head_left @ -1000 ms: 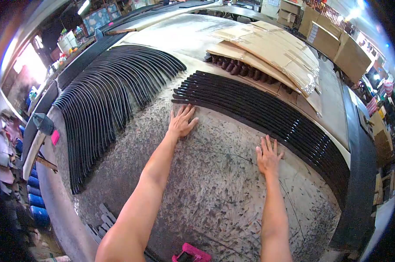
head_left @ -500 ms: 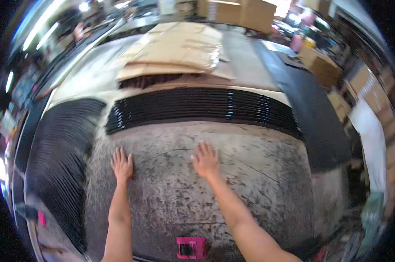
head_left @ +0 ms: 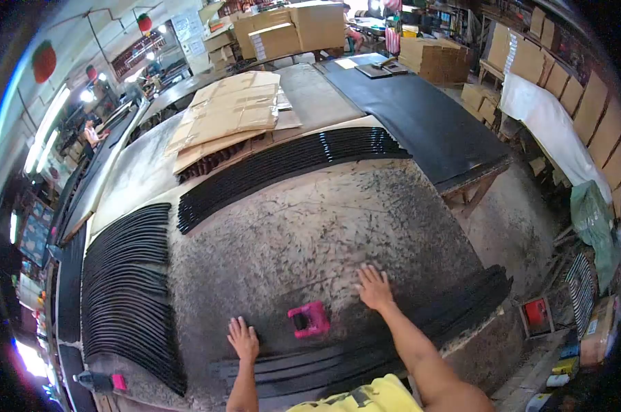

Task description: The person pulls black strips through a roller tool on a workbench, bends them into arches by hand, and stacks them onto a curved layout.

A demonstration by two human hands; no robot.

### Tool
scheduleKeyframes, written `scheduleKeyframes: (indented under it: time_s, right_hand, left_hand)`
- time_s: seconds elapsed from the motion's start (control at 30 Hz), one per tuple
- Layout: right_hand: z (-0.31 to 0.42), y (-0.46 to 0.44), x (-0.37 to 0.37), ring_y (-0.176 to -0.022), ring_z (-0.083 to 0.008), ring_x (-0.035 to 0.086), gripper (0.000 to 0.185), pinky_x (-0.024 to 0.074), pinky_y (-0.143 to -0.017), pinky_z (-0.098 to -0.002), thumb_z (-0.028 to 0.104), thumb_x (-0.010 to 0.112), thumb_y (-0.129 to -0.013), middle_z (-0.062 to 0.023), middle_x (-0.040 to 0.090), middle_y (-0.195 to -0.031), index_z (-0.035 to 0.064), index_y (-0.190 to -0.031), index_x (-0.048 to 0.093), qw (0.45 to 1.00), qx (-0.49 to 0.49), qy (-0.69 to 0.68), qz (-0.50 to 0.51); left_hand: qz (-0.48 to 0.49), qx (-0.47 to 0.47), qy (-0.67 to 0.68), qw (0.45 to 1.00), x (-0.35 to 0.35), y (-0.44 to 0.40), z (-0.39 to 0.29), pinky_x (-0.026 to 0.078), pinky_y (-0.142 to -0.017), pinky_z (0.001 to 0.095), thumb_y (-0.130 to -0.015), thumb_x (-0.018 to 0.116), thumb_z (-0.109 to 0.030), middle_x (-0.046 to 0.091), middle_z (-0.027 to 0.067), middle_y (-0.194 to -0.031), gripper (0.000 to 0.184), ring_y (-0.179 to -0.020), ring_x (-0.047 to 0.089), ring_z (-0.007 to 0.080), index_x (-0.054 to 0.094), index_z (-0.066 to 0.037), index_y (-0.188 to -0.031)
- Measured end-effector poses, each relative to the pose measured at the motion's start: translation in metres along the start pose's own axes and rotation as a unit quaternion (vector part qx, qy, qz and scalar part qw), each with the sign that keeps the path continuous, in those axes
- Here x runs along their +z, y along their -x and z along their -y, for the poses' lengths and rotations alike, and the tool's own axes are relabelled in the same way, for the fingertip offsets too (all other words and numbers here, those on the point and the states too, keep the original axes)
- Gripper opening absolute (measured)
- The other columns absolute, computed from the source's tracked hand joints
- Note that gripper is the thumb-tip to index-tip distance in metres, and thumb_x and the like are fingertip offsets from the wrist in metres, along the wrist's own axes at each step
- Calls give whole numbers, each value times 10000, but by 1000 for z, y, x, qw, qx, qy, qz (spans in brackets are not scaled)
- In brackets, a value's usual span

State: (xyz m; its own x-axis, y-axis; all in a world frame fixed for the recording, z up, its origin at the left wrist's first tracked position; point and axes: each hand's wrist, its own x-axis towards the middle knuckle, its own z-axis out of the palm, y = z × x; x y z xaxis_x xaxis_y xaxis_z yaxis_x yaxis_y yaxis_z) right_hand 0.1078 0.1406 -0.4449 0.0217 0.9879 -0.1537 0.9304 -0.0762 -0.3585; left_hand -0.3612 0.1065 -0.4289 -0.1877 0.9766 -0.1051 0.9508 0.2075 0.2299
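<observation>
My left hand lies palm down with fingers spread on the worn grey tabletop, just behind dark strips along the near edge. Farther right, my right hand also rests flat, fingers apart, holding nothing. Between them sits a small pink tool with a black part, its exact kind unclear. Long black strips lie along the near edge, partly under my right forearm. A row of black strips runs across the back of the worn surface. Another batch of thin black strips fans out at the left.
Flattened cardboard is stacked beyond the back row. A table with a black sheet adjoins at the right. Cardboard boxes and a white cover stand farther off. A person is at the far left.
My head view has shifted, bringing the near edge and its black strips into sight. Both hands have come back toward me across the tabletop, still flat; the pink tool now lies between them.
</observation>
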Motion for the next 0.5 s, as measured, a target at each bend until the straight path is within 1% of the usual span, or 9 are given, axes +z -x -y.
scheduleKeyframes:
  time_s: [0.03,0.07,0.17,0.2,0.3,0.33,0.43,0.47,0.5]
  right_hand:
    - [-4,26,1,-1534,-256,164,563,143,-1232,-559,417,459,-1037,-43,199,-1664,146,-1526,400,1000,17,-18,10]
    - [0,47,0,-1529,-264,187,557,154,-1226,-568,412,494,-1026,-53,220,-1658,139,-1508,433,999,36,-35,20]
    - [34,126,-27,-1502,-294,267,521,194,-1203,-593,414,551,-995,-78,295,-1632,124,-1427,530,990,35,-86,104]
    - [41,147,-24,-1475,-312,325,473,228,-1185,-603,381,592,-975,-95,378,-1588,118,-1368,583,991,10,-98,89]
    - [55,182,-12,-1466,-309,338,469,235,-1186,-598,342,627,-961,-101,433,-1545,119,-1371,583,997,-26,-45,62]
    - [58,184,-9,-1443,-306,369,471,251,-1183,-593,301,669,-943,-110,479,-1491,119,-1369,583,998,-19,-31,54]
    - [61,184,-7,-1423,-303,391,469,272,-1179,-587,273,695,-930,-103,496,-1461,119,-1360,588,999,-31,-22,27]
    - [60,183,-7,-1391,-303,424,450,292,-1171,-580,237,719,-910,-108,513,-1431,105,-1325,602,998,-56,-3,25]
    - [61,184,-5,-1381,-304,434,433,292,-1174,-574,231,721,-907,-113,519,-1420,97,-1303,609,997,-71,-1,8]
  left_hand:
    - [11,14,6,1000,-3,12,2,174,-1189,591,-1038,436,-356,226,165,-1648,595,-1516,210,359,316,-121,-1571]
    - [-17,43,28,999,0,26,7,204,-1170,612,-1007,519,-331,283,180,-1623,571,-1492,264,376,412,-107,-1521]
    - [24,86,104,990,-14,70,5,221,-1159,622,-980,570,-327,345,189,-1590,530,-1467,314,390,511,-83,-1447]
    - [22,106,134,985,-15,86,3,218,-1157,631,-959,607,-321,400,195,-1554,487,-1450,343,389,580,-75,-1378]
    - [42,213,121,969,-17,131,-1,223,-1155,630,-951,623,-331,415,192,-1541,507,-1444,355,375,565,-88,-1392]
    - [23,234,103,967,-19,142,-4,231,-1153,630,-952,631,-326,432,180,-1530,505,-1436,368,366,559,-94,-1395]
    - [16,244,94,965,-12,145,2,239,-1151,626,-950,642,-320,440,170,-1526,523,-1435,368,369,541,-94,-1411]
    - [6,248,85,965,-16,146,-3,249,-1153,614,-953,647,-284,444,164,-1522,451,-1435,372,363,575,-81,-1350]
    - [10,258,85,962,-17,145,0,248,-1156,613,-954,647,-268,440,163,-1525,419,-1439,368,358,580,-78,-1322]
